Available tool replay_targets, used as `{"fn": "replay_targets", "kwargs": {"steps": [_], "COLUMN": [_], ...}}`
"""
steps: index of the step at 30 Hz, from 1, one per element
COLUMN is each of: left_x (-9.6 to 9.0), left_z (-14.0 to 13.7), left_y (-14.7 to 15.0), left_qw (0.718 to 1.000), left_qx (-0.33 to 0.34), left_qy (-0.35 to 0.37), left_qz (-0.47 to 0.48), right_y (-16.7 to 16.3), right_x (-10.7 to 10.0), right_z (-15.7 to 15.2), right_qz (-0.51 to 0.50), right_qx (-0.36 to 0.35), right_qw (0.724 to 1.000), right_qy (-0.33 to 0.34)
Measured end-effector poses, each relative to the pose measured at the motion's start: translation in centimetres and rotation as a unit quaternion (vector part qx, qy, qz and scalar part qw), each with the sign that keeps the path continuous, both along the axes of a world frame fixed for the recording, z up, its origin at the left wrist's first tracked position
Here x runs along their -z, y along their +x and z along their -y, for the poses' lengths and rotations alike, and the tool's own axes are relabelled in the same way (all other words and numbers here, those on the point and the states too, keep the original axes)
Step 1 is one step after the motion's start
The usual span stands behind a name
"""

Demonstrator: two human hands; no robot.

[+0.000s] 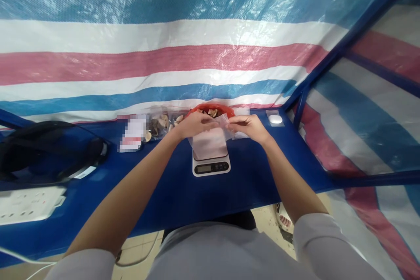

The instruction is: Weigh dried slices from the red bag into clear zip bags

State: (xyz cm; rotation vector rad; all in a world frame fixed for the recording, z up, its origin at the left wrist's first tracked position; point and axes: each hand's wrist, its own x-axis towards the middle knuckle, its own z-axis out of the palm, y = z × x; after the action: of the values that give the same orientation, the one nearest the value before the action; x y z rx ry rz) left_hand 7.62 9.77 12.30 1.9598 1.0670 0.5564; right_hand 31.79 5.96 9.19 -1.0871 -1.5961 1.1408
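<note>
My left hand (196,124) and my right hand (250,127) are both closed on the upper edge of a clear plastic bag (210,142). The bag hangs between them over a white kitchen scale (211,169) and covers part of its plate. Nothing can be made out inside the bag. Right behind my hands stands a red basin (226,108) with brownish dried pieces (212,113) in it, partly hidden by my fingers and the bag. The scale's display looks blank.
Filled clear bags of dried pieces (160,123) lie left of the basin, beside a blurred-out packet (133,133). A black headset-like object (49,153) and a white power strip (31,203) are at far left. A small bag with a white round item (275,119) lies at right.
</note>
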Motion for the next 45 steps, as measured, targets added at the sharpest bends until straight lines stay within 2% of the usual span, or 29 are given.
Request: {"fn": "replay_targets", "kwargs": {"steps": [2,4,8,12,17,21,23,26,29,33,36,38,41,45], "left_x": [-0.1,0.5,2.4,3.9,5.1,6.0,6.4,6.8,7.1,7.7,8.2,8.5,8.8,9.3], "left_z": [-0.2,-0.1,0.7,1.8,2.6,2.8,2.7,2.5,2.3,2.1,2.3,2.4,2.7,2.9], "left_y": [1.2,2.0,2.6,3.7,6.1,8.0,8.6,9.2,9.5,9.9,10.7,11.3,12.3,13.3], "left_qw": [0.997,0.991,0.981,0.963,0.93,0.908,0.905,0.915,0.942,0.964,0.949,0.932,0.91,0.898], "left_qx": [0.047,0.046,-0.002,-0.069,-0.143,-0.168,-0.172,-0.188,-0.214,-0.209,-0.154,-0.104,-0.028,0.033], "left_qy": [-0.059,-0.101,-0.136,-0.157,-0.193,-0.213,-0.215,-0.21,-0.129,0.095,0.267,0.348,0.403,0.4], "left_qz": [0.032,0.073,0.138,0.208,0.28,0.319,0.323,0.287,0.226,0.135,0.064,0.005,-0.089,-0.183], "right_y": [0.3,0.8,2.2,3.6,4.5,5.3,5.9,7.3,8.8,10.7,11.6,11.8,11.6,11.1], "right_x": [-0.2,-0.1,1.2,3.0,4.1,4.0,3.9,3.7,3.9,4.1,4.2,4.2,4.4,4.9], "right_z": [0.1,0.3,0.4,0.3,-0.1,-0.9,-1.4,-2.5,-3.9,-6.4,-8.1,-9.1,-10.2,-11.1], "right_qz": [0.003,-0.002,-0.037,-0.078,-0.095,-0.115,-0.123,-0.118,-0.107,-0.088,-0.07,-0.054,-0.021,0.022], "right_qx": [0.004,0.015,0.085,0.142,0.117,0.116,0.123,0.123,0.118,0.118,0.119,0.12,0.122,0.124], "right_qw": [1.0,1.0,0.996,0.985,0.979,0.977,0.975,0.975,0.974,0.974,0.974,0.974,0.975,0.98], "right_qy": [0.001,0.002,-0.005,-0.065,-0.135,-0.14,-0.136,-0.142,-0.158,-0.173,-0.181,-0.186,-0.182,-0.152]}}
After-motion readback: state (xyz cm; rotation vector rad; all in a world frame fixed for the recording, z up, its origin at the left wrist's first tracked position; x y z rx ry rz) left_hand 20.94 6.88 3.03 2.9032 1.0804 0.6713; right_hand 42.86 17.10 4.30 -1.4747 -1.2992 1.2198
